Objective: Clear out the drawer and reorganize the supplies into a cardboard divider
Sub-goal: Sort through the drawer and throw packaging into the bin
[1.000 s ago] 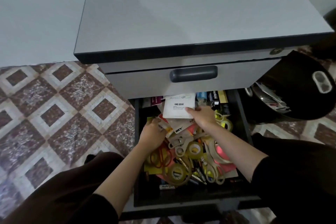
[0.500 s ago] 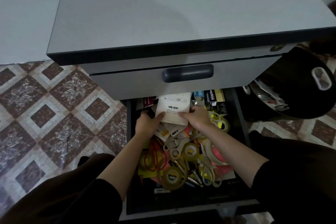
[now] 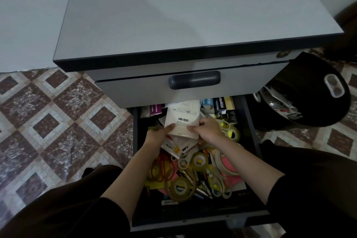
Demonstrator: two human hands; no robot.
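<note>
The lower drawer (image 3: 251, 141) of a grey cabinet stands pulled out, crammed with supplies. Both hands hold a flat white packet (image 3: 183, 116) with a barcode at the drawer's back. My left hand (image 3: 157, 136) grips its lower left edge, thumb on top. My right hand (image 3: 207, 129) grips its lower right edge. Under the packet lie other small packs, one marked DIY (image 3: 185, 148). Tape rolls (image 3: 180, 187), scissors (image 3: 219, 181), red rubber bands (image 3: 162, 168), batteries and pink and yellow paper fill the front half. No cardboard divider is in view.
The shut upper drawer with a dark handle (image 3: 194, 79) overhangs the open drawer's back. Stapler boxes (image 3: 221, 105) sit at the back right. A black bin (image 3: 307, 98) with scraps stands right of the cabinet. Patterned tile floor (image 3: 58, 131) lies to the left.
My left hand left the clutter near the rubber bands and took hold of the white packet's left edge. The packet now sits tilted, held by both hands.
</note>
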